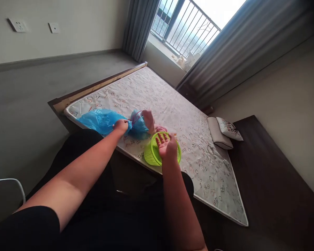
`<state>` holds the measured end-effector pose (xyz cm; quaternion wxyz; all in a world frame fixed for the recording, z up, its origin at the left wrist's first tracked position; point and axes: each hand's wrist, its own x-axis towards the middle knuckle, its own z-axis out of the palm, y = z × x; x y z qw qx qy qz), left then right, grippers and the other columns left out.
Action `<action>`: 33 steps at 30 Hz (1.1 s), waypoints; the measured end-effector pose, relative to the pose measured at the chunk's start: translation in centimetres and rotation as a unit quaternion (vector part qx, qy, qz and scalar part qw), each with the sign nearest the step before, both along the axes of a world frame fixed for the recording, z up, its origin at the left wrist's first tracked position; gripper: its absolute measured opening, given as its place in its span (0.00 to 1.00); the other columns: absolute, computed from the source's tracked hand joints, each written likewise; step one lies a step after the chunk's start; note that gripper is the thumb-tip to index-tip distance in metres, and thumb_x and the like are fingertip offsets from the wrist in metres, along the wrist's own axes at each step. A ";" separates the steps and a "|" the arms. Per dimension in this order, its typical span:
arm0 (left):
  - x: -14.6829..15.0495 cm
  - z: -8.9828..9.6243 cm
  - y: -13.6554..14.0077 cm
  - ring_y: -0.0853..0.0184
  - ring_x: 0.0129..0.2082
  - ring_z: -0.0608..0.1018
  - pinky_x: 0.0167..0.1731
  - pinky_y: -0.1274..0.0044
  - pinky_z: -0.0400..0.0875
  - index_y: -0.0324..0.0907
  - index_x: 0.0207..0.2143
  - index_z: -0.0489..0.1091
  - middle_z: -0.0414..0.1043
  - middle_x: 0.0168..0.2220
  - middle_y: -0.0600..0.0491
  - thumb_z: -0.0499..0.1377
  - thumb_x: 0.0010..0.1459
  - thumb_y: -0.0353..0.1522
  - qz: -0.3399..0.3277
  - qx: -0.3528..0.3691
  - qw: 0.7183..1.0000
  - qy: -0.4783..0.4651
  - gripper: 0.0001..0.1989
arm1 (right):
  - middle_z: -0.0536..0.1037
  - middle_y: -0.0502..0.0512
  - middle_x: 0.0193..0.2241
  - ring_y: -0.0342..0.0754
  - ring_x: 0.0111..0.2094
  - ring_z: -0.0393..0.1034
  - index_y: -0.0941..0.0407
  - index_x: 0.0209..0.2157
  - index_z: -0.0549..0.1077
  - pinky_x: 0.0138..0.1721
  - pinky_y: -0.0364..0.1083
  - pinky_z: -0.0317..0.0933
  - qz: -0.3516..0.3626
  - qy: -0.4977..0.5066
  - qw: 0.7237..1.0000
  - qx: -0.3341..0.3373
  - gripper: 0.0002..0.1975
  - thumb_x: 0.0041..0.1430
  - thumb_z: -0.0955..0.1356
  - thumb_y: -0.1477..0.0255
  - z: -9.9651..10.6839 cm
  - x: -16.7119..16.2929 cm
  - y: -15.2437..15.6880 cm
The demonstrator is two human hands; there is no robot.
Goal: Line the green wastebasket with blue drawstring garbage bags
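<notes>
My left hand is closed on the gathered part of a blue plastic bag that lies along the front edge of the mattress. Thin red strings cross the bag beyond my fingers. Over the rim of a lime-green mesh basket is my right hand, palm up, fingers spread and holding nothing. Between bag and basket, a pinkish object is too blurred to name. Something pink and coiled sits just behind the basket.
The letter-printed mattress rests on a dark wooden bed frame. Two pillows are at the right by the headboard. Grey curtains flank a railed window, with pale items on its sill.
</notes>
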<state>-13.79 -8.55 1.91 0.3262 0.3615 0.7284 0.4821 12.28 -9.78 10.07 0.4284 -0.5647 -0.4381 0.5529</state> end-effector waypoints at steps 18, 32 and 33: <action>3.5 9.3 -12.5 0.64 0.34 0.80 0.34 0.77 0.75 0.44 0.60 0.79 0.81 0.40 0.50 0.78 0.42 0.43 -0.152 0.044 0.975 -0.153 0.41 | 0.78 0.47 0.32 0.47 0.35 0.73 0.50 0.48 0.79 0.41 0.47 0.73 0.165 0.129 0.971 0.112 0.23 0.53 0.80 0.55 -3.1 -1.5 -5.6; 5.4 12.7 -13.9 0.60 0.29 0.81 0.35 0.71 0.79 0.45 0.41 0.74 0.77 0.25 0.56 0.65 0.53 0.37 0.039 0.037 0.998 0.046 0.12 | 0.80 0.58 0.41 0.59 0.50 0.71 0.50 0.33 0.77 0.61 0.61 0.65 0.041 -0.343 0.869 0.354 0.12 0.73 0.70 0.63 1.6 5.9 -7.1; 5.8 12.9 -13.9 0.59 0.27 0.81 0.35 0.70 0.79 0.45 0.41 0.73 0.76 0.24 0.56 0.64 0.53 0.37 0.042 0.024 0.999 0.015 0.13 | 0.80 0.59 0.42 0.59 0.50 0.71 0.50 0.32 0.76 0.61 0.61 0.66 0.036 -0.340 0.865 0.368 0.12 0.73 0.70 0.63 2.1 6.0 -7.5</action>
